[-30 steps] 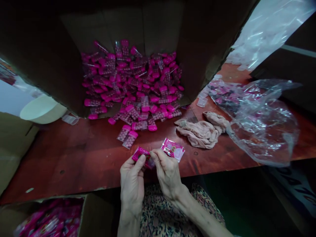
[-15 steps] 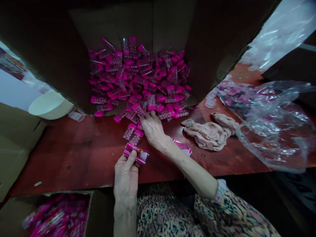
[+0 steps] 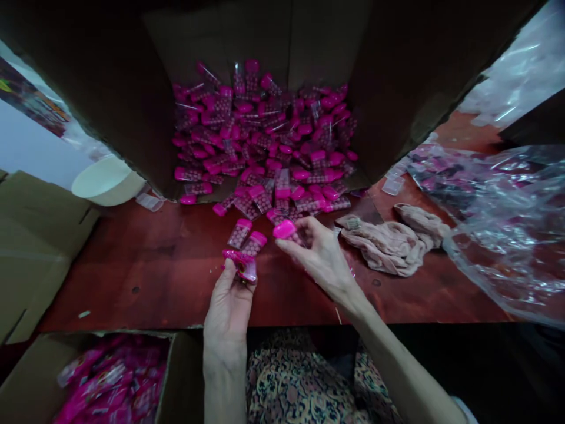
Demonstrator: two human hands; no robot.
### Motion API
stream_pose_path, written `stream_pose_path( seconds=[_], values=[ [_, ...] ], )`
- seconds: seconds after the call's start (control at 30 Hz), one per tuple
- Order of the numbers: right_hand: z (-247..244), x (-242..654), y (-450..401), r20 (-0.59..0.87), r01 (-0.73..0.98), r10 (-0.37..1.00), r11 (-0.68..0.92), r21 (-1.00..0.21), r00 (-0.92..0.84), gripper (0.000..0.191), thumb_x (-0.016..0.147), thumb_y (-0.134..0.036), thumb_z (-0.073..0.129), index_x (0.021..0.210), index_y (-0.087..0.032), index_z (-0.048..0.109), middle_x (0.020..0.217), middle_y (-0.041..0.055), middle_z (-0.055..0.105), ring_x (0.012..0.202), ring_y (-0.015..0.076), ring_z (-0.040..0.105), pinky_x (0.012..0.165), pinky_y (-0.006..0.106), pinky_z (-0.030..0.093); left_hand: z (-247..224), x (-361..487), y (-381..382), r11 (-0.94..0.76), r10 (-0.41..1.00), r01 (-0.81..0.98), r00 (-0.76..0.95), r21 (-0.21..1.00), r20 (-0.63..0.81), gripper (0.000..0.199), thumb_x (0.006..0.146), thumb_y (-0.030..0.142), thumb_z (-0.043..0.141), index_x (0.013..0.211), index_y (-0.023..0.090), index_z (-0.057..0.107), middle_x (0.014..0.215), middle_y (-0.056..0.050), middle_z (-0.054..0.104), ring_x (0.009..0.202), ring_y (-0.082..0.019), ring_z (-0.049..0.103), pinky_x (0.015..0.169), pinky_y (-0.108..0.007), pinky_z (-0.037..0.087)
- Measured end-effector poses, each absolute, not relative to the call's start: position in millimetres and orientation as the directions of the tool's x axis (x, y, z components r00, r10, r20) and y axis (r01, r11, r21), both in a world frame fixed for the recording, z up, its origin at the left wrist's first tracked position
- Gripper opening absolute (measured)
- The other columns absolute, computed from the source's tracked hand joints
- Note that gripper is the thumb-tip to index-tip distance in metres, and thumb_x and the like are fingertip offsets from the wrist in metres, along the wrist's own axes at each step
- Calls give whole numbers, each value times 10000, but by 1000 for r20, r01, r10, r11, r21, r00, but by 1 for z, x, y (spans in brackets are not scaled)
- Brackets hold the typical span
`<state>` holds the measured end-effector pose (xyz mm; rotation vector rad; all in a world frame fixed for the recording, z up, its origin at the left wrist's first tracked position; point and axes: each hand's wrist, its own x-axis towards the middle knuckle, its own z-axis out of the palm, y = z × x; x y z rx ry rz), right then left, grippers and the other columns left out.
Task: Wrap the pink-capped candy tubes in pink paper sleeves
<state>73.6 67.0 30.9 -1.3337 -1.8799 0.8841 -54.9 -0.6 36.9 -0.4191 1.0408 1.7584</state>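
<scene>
My left hand [image 3: 229, 300] pinches a pink printed wrapper [image 3: 242, 266], which looks bent open at its top. Held between the thumb and fingers of my right hand [image 3: 320, 250] is a small clear container with a pink cap [image 3: 285, 229], pink beads showing inside. Two similar capped containers [image 3: 239, 233] lie on the red table just beyond the wrapper. Behind them, a large heap of the same containers [image 3: 265, 141] spills from a cardboard box lying open toward me. Part of another pink item is mostly hidden under my right wrist.
A carton of pink wrapped packs [image 3: 110, 383] stands below the table edge at left. A white bowl [image 3: 108, 181] sits at back left. Crumpled beige cloth [image 3: 392, 241] and clear plastic bags [image 3: 507, 235] lie on the right. The big box's walls [image 3: 397, 76] flank the heap.
My right hand has drawn back from the heap toward me and right, now with a capped container in it. The wrapper in my left hand has turned and opened up. The view has shifted slightly.
</scene>
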Motion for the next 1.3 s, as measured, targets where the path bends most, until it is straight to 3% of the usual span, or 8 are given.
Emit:
stream_pose_path(
  seconds=[0.07, 0.13, 0.2, 0.43, 0.7, 0.87, 1.03, 1.3],
  values=[
    [33, 80, 47, 31, 174, 968, 76, -982, -250, 240, 757, -343, 674, 861, -175, 538, 691, -13, 589, 576, 112, 537, 520, 229, 451, 36, -54, 0, -109, 597, -881, -429, 461, -678, 262, 876, 60, 468, 712, 134, 659, 700, -36, 704, 594, -98, 632, 529, -186, 505],
    [36, 81, 29, -60, -18, 965, -66, -998, -257, 258, 718, -336, 714, 855, -191, 552, 683, -28, 581, 552, 96, 520, 499, 215, 445, 36, -50, 0, -94, 634, -868, -429, 487, -643, 246, 876, 71, 473, 736, 130, 667, 738, -43, 707, 644, -103, 636, 582, -195, 515],
    [39, 79, 15, -102, -102, 966, -130, -986, -239, 260, 704, -327, 730, 857, -201, 561, 687, -31, 581, 556, 92, 521, 493, 205, 444, 36, -44, 0, -84, 689, -853, -423, 515, -588, 207, 869, 106, 504, 754, 123, 676, 758, -46, 703, 679, -106, 632, 653, -211, 521],
    [36, 76, 2, -68, -43, 990, -74, -996, -123, 247, 734, -293, 710, 923, -215, 572, 781, 2, 638, 622, 116, 571, 556, 229, 496, 34, -30, -4, -96, 734, -817, -444, 569, -514, 98, 800, 128, 610, 732, 139, 679, 722, -16, 696, 674, -104, 627, 714, -231, 514],
    [28, 82, -5, 64, 231, 997, 73, -970, -45, 235, 754, -308, 687, 942, -212, 585, 785, 23, 631, 671, 159, 580, 586, 283, 503, 31, -22, -6, -40, 773, -775, -424, 630, -472, 44, 718, 182, 705, 722, 140, 697, 723, -15, 709, 647, -96, 627, 680, -209, 503],
    [28, 87, -1, 52, 190, 999, 54, -980, -17, 223, 758, -306, 689, 932, -216, 583, 771, 10, 628, 625, 138, 576, 567, 270, 498, 32, -21, -6, -53, 747, -782, -444, 621, -495, 29, 728, 123, 678, 722, 133, 705, 726, -21, 719, 670, -104, 647, 730, -227, 512],
    [29, 92, 0, 9, 126, 1000, 11, -992, -17, 222, 736, -291, 713, 913, -229, 594, 749, -12, 624, 620, 122, 582, 569, 249, 501, 34, -25, -6, -98, 670, -824, -469, 558, -575, 167, 788, 48, 599, 671, 136, 680, 639, 8, 692, 569, -70, 621, 620, -181, 523],
    [32, 84, -10, 9, 95, 1000, 12, -995, -25, 227, 738, -289, 713, 918, -228, 588, 731, -22, 626, 602, 114, 580, 538, 230, 499, 42, -23, -3, -38, 646, -878, -386, 477, -659, 282, 897, 93, 445, 720, 108, 663, 645, -41, 684, 582, -96, 626, 628, -207, 534]
  ],
)
